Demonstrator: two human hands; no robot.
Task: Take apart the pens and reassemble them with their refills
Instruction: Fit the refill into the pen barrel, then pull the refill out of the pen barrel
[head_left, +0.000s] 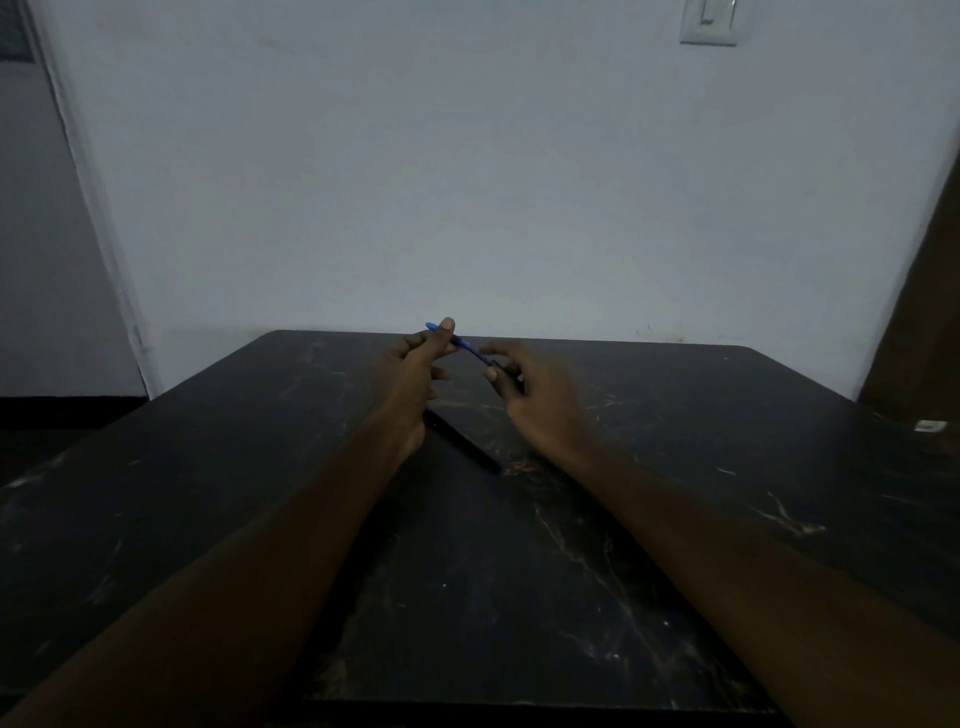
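Over dark table (675, 467), left hand (415, 374) and right hand (530, 395) pinch 1 blue pen (470, 347).

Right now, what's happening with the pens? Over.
Left hand grips blue pen. Right hand pinches its other end. Second pen lies on table. Nothing in the way.

Nothing here can be read. The blue pen (467, 347), raised over the far middle of the table (208, 493), is too small and dim to show any print. The white switch plate (709, 23), far up on the right of the wall (467, 182), shows no legible mark. A small white scrap (930, 426) at the table's far right is too blurred to read.
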